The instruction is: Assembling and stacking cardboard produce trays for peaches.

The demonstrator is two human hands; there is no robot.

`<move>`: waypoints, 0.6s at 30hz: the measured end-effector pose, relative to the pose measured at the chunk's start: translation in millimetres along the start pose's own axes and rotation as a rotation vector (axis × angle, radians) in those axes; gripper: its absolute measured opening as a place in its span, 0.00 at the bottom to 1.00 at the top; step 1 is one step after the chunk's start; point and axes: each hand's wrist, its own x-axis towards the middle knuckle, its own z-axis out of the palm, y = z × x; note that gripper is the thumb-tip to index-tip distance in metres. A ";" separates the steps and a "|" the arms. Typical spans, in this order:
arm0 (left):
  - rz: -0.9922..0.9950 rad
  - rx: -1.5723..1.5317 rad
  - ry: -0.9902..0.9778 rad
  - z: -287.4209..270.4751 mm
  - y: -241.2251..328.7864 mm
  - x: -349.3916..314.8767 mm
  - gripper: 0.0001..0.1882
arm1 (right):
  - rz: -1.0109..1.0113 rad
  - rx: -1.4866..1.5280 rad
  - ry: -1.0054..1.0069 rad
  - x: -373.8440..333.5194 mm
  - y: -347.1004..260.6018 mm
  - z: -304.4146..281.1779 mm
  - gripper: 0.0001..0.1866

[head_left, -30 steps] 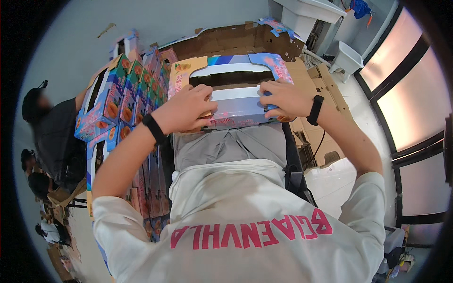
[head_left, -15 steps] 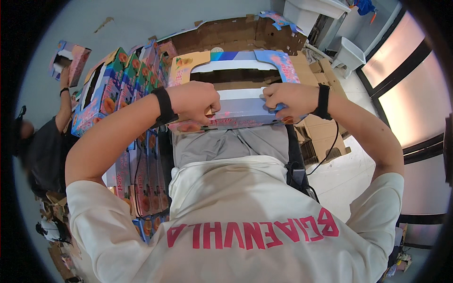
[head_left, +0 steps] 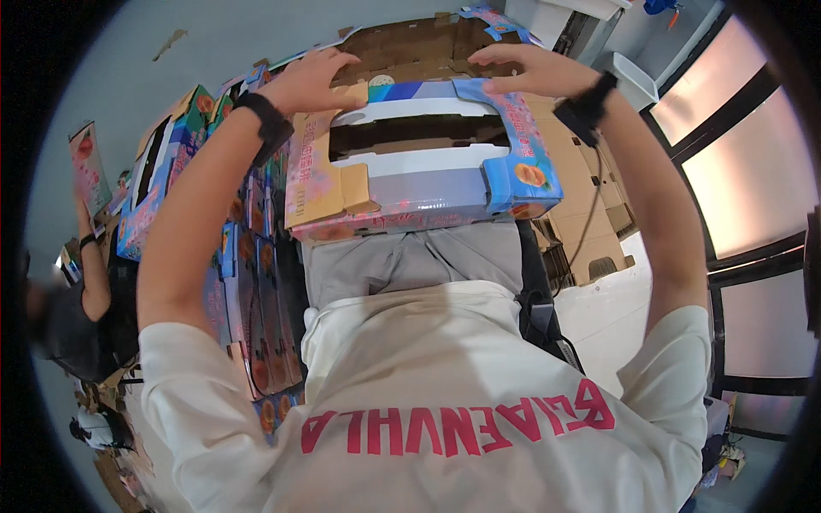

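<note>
A printed cardboard fruit box (head_left: 428, 190) in pink, blue and tan rests on my lap, its top partly open through a wide slot. Folded corner flaps lie over its top at the corners. At the far left corner is my left hand (head_left: 312, 81), fingers spread and the thumb close to the tan flap. My right hand (head_left: 534, 70) is over the far right corner, thumb near the blue flap and fingers apart. Neither hand grips anything. Whether the thumbs touch the flaps I cannot tell.
Several similar boxes (head_left: 158, 175) are stacked to my left. A large brown carton (head_left: 402, 47) stands beyond the box, and flat cardboard (head_left: 590, 231) lies to the right. At the far left a co-worker's arm (head_left: 92, 278) reaches up to another printed carton (head_left: 90, 162).
Both hands have let go of the near corners and moved away from me to the far corners, their fingers now opened. The co-worker's carton has turned and moved lower.
</note>
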 end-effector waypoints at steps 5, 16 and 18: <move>-0.183 -0.629 -0.447 34.6 -24.3 11.3 0.42 | 0.187 -0.089 -0.152 47.8 59.6 41.1 0.57; -0.300 -0.979 -0.028 23.2 -30.5 -9.1 0.36 | 0.122 0.094 0.074 27.0 61.0 50.9 0.45; -0.319 -1.093 0.043 16.0 -35.4 -11.9 0.39 | 0.181 0.300 0.141 21.4 66.0 48.8 0.43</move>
